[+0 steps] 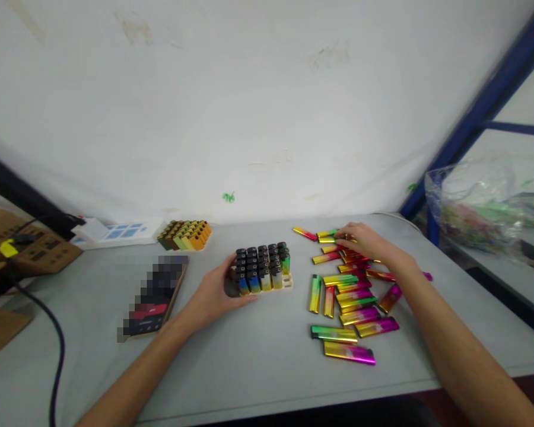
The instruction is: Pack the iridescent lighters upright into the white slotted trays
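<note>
My left hand (213,295) wraps round the left side of a white tray (288,283), its thumb along the front edge. Upright lighters with black tops (265,279) fill most of this tray, and slots show at its front right corner. My right hand (356,240) reaches over the far part of a loose pile of shiny lighters (355,298) coloured yellow, green, red and purple. Its fingers are bent down close together at a yellow lighter (327,241); whether they grip it is too small to tell.
At the back left stands a block of gold and brown lighters (186,235), beside a white and blue box (127,231). A dark flat panel (155,296) lies left of my left arm. Cardboard boxes (48,243) and a black cable (61,344) are far left; a plastic bag (485,196) is right.
</note>
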`<state>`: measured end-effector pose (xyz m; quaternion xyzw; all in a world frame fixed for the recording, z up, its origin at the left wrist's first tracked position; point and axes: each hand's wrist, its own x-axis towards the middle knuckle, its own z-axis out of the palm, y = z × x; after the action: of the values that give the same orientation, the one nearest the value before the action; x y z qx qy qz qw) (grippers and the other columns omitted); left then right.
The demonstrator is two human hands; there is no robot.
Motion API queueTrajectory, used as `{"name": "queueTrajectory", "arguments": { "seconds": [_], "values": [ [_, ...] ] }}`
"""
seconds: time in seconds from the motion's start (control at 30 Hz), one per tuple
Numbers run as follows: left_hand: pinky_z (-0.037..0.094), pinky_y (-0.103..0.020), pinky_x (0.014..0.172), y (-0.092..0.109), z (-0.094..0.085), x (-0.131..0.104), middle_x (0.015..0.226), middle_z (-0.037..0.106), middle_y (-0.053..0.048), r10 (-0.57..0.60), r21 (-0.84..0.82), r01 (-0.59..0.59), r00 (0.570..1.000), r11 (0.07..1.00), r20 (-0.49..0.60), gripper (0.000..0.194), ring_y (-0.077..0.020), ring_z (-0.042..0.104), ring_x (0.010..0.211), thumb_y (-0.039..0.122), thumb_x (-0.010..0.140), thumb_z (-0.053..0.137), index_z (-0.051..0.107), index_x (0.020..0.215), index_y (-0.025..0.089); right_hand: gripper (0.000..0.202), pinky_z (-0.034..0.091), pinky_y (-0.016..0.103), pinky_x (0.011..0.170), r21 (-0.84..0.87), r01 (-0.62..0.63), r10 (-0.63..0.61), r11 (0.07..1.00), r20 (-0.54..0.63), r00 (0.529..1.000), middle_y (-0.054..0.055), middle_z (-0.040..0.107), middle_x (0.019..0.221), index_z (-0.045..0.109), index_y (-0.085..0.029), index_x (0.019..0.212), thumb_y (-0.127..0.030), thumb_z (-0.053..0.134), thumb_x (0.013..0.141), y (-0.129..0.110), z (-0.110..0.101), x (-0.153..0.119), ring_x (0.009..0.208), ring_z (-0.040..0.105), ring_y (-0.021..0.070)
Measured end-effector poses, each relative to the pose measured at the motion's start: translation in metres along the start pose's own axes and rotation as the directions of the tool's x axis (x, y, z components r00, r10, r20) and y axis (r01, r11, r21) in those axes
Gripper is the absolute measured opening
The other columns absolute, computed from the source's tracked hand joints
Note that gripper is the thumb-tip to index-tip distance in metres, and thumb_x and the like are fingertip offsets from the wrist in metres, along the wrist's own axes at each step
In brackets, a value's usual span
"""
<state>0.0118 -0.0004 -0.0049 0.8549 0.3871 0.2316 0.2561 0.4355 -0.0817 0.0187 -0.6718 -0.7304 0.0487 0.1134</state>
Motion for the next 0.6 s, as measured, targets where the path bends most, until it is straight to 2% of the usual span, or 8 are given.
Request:
{"name": "queueTrajectory", "arguments": {
  "seconds": [0.23,0.4,0.6],
  "values": [
    [0.062,-0.047,0.095,0.0,0.0,0.001,0.125,0.074,-0.016,-0.01,0.011,0.01,1.0,1.0,0.019,0.099,-0.035,0.074,0.11,0.055,0.068,0.087,0.046,0.148,0.014,0.031,0.05,0.038,0.086,0.095,-0.069,0.072,0.993,-0.033,0.997,0.014,0.075,0.1,0.078,-0.017,0.096,-0.044,0.063,0.094,0.004,0.006,0.0,0.094,0.066,0.0279],
    [0.062,-0.048,0.096,-0.002,0.0,0.0,0.125,0.074,-0.015,0.011,0.033,-0.011,1.0,0.999,0.009,0.099,-0.0357,0.073,0.111,0.056,0.068,0.087,0.046,0.148,0.014,0.026,0.05,0.037,0.082,0.161,-0.111,0.111,0.981,0.008,0.994,0.013,0.075,0.098,0.073,-0.018,0.094,-0.041,0.062,0.094,-0.007,0.005,-0.001,0.089,0.068,0.0267],
    [0.062,-0.047,0.096,0.0,-0.001,-0.001,0.126,0.074,-0.015,0.022,0.034,-0.023,1.0,0.999,0.014,0.096,-0.0354,0.073,0.112,0.054,0.07,0.086,0.046,0.148,0.014,0.028,0.048,0.033,0.077,0.292,-0.065,0.117,0.954,-0.163,0.98,0.009,0.075,0.094,0.068,-0.017,0.108,-0.04,0.055,0.1,-0.026,-0.006,-0.004,0.082,0.066,0.022]
  ]
}}
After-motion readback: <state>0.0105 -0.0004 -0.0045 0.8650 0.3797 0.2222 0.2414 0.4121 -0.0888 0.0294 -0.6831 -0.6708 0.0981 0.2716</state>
